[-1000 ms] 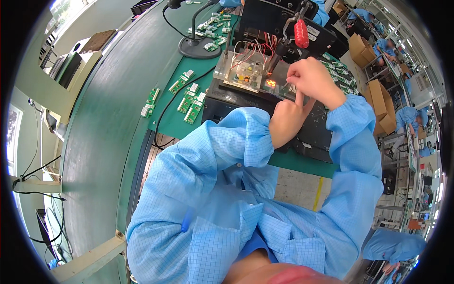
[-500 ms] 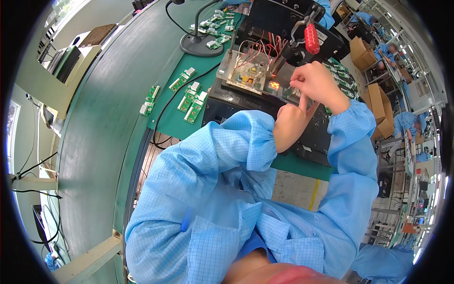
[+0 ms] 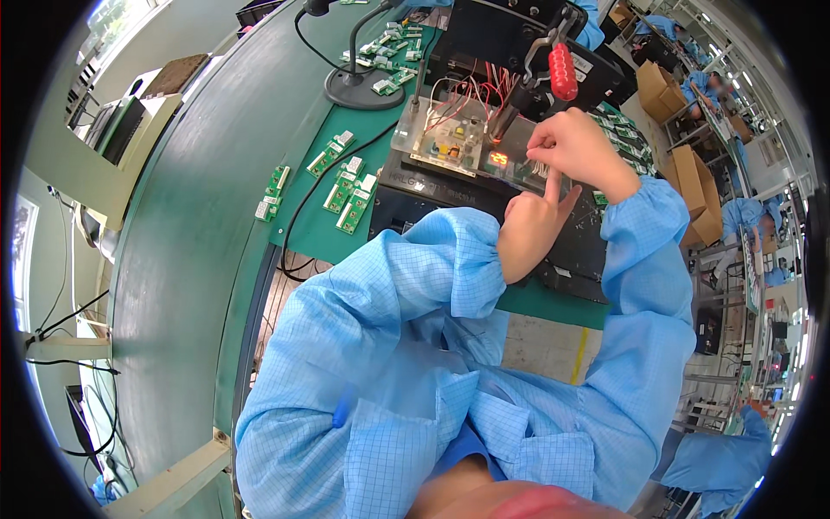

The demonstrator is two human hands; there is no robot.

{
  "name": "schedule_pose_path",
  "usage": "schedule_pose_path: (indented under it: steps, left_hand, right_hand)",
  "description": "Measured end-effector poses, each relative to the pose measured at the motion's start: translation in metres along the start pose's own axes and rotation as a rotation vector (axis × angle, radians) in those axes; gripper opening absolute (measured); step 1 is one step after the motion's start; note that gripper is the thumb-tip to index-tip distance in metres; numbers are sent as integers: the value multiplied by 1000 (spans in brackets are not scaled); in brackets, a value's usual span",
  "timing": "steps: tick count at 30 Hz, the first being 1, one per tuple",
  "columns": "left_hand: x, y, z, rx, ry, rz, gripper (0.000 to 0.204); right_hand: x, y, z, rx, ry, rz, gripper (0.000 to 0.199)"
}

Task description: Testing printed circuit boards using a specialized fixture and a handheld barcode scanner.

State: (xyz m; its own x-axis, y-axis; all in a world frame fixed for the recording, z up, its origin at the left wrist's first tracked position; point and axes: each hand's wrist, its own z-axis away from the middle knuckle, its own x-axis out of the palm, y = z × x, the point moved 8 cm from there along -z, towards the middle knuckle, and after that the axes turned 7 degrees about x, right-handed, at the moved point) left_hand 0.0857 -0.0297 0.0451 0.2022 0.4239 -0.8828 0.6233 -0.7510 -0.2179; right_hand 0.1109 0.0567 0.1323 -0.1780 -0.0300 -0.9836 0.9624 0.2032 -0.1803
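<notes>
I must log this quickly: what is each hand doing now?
Left hand: index finger extended, holding nothing visible.
Right hand: fingers pinched on a thin tool.

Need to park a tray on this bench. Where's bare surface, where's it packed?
Free: the dark green bench top left of the green mat's edge, from the black round-based stand down to the near rim. Crowded: small green circuit boards on the mat, and the clear-topped test fixture where the left hand and right hand meet.
</notes>
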Motion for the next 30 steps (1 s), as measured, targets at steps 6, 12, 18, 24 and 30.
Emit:
schedule_pose_path:
  steps: [6, 12, 18, 24, 30]
  left_hand:
    - [0, 0, 0, 16, 3, 17, 69]
    - [1, 1, 1, 32, -31, 1, 70]
    - [4, 1, -1, 23, -32, -33, 69]
    - [5, 2, 0, 16, -24, -25, 70]
    - [-12, -11, 2, 15, 47, 199, 70]
  right_hand:
    - [2, -1, 1, -5, -8, -4, 15]
    - [2, -1, 3, 7, 2, -18, 14]
    - [2, -2, 4, -13, 17, 2, 14]
    - [4, 0, 5, -4, 15, -25, 15]
    - [2, -1, 9, 36, 57, -63, 19]
